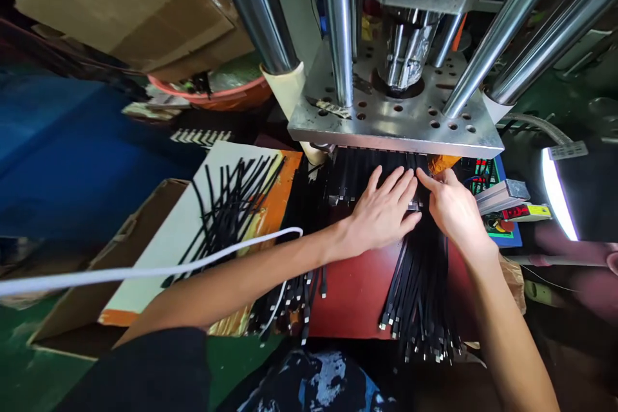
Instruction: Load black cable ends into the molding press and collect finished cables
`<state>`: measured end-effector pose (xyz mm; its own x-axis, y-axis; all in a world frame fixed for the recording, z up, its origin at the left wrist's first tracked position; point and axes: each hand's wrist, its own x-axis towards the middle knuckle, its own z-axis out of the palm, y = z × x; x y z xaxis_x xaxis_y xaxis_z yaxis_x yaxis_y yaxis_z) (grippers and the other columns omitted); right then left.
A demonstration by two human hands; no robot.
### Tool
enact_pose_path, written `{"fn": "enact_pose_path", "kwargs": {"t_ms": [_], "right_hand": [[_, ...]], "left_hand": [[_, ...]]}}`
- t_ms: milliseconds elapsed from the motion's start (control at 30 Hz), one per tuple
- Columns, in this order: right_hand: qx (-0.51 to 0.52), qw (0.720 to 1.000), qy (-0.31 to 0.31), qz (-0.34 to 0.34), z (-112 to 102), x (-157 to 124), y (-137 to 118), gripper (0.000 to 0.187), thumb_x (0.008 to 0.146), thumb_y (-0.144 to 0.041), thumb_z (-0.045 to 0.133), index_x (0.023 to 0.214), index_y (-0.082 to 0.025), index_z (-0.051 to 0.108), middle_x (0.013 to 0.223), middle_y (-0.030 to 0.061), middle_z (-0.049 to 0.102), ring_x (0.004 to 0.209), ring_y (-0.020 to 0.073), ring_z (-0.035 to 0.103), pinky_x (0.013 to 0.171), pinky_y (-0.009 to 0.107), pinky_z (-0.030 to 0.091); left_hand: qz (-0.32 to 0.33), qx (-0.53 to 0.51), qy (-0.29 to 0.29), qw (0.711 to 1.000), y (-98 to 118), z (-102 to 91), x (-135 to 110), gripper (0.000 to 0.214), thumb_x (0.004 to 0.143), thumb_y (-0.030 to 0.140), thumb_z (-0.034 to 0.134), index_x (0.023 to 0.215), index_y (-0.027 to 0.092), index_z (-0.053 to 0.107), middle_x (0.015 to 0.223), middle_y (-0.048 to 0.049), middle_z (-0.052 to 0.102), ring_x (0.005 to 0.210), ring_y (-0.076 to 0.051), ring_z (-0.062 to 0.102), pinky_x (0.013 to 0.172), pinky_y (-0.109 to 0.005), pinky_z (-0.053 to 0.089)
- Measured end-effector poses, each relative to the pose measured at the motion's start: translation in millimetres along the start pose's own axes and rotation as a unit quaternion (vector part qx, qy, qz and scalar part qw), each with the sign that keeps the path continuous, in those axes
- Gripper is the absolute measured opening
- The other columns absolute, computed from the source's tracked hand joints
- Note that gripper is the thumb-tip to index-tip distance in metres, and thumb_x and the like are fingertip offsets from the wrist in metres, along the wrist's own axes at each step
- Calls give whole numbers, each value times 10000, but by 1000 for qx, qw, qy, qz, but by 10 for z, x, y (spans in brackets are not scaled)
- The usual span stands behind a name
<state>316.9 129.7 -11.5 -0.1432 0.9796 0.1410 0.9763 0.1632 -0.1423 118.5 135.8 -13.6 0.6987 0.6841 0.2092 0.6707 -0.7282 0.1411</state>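
My left hand (386,212) lies palm down with its fingers stretched out, resting over black strips at the front of a dark mould block (352,190) under the press plate. Beside its fingertips is my right hand (454,209). One digit of it points left and presses at the block, while the others curl under out of sight; whether they hold anything is hidden. Below both hands a bundle of black cables (420,296) with metal-tipped plugs hangs over the red work surface (355,290).
A steel press plate (396,119) on thick rods stands just above my fingers. More black cables (232,206) lie on a white and orange board (159,270) at left, near a cardboard box (111,244). A white cord (145,273) crosses my left forearm. A lit lamp (557,193) is at right.
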Motion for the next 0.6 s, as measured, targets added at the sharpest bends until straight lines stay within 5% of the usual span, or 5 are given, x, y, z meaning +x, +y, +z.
{"fn": "enact_pose_path", "kwargs": {"t_ms": [200,433,533,600], "right_hand": [[-29,999,-17,22,33,607,-46,540,973,-95,414,1438,-159,682,1222,266,720,1056,421,719,872,521,560],[16,1000,13,16,106,1109,86,533,1033,-138,318,1489,-90,591,1320,236,722,1206,352,639,1065,524,482],[32,999,14,3,4,881,84,570,965,-96,391,1509,-83,562,1353,243,698,1200,355,642,1035,507,504],[57,998,38,-11,-103,373,43,617,947,-96,399,1550,-125,526,1413,230,654,1230,348,641,1024,500,522]], "left_hand": [[-61,-20,11,998,-257,-24,545,525,1069,296,469,1502,6,537,1567,-247,556,1466,-375,505,1235,-585,351],[-97,-51,-50,993,-295,-83,1007,428,1091,167,348,1201,5,729,1239,-246,752,1196,-345,714,1070,-465,512],[-108,-49,-20,993,-95,-238,794,410,1085,193,418,1367,-11,634,1406,-278,665,1347,-359,625,1167,-499,444],[-81,-84,30,993,88,-441,294,458,1041,226,557,1457,36,572,1534,-254,577,1457,-355,523,1240,-502,367]]}}
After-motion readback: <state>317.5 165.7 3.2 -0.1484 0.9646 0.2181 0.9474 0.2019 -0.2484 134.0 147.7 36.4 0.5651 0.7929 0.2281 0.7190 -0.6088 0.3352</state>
